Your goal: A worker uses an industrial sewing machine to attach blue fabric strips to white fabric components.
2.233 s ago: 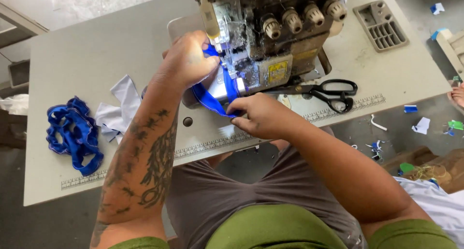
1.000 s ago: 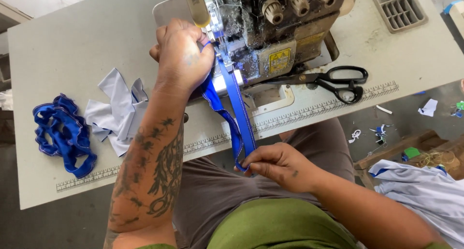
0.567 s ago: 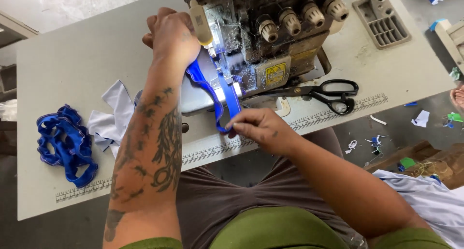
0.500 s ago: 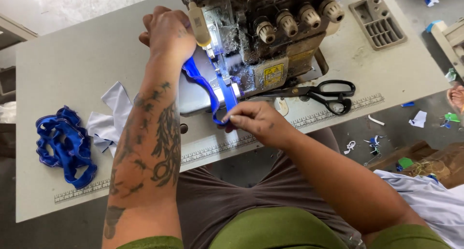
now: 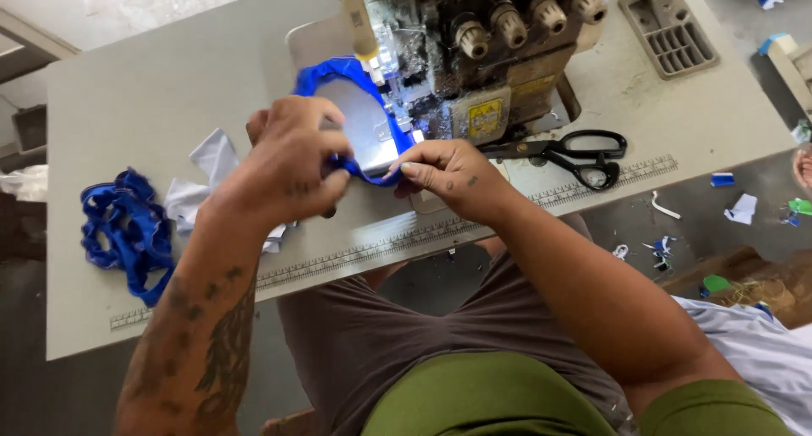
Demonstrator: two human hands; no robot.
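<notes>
Partly hidden under both hands, the blue strip loops around the sewing machine's metal plate at centre frame. The left hand pinches one end closed; the right hand pinches the other, just beside it. Black scissors lie to the right on the table. A blue strip pile and white cloth scraps sit at left; the machine's top is cut off.

Left hand — knuckles up, fingers curled shut; right hand — fingertips pinched, close beside; forearms converging.
</notes>
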